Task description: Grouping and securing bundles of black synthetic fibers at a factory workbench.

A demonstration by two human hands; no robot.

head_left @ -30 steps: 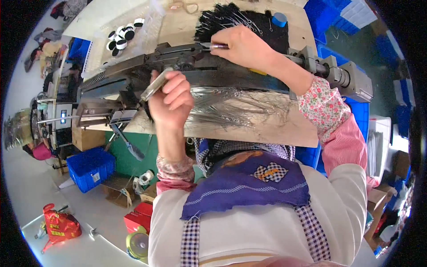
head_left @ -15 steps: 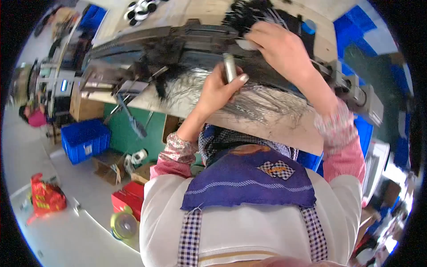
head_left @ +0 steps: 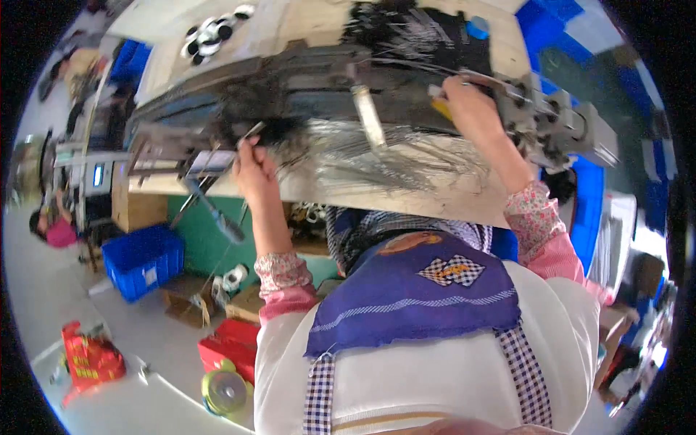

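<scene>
A long dark metal machine [head_left: 304,80] lies across the bench. At its left part my left hand [head_left: 257,172] is closed, fingertips at the end of a thin metal rod [head_left: 254,130] beside a dark bristly mass [head_left: 286,134]; what it grips is unclear. My right hand [head_left: 475,109] is closed near the machine's right end, with a small yellow piece [head_left: 441,109] at its fingers; its grip is partly hidden. Between my hands a pale lever handle [head_left: 370,119] stands untouched. Many thin metal wires [head_left: 406,163] lie loose along the near side.
Black material with more wires [head_left: 413,32] and a blue cap [head_left: 478,27] are at the back. White-and-black round parts [head_left: 210,36] sit back left. Metal cylinders [head_left: 565,119] jut out at right. A blue crate [head_left: 143,264] and a red bag [head_left: 90,355] are on the floor.
My left hand has left the pale lever handle and moved left to the rod. From the wires at the back, my right hand has come nearer and toward the machine's right end.
</scene>
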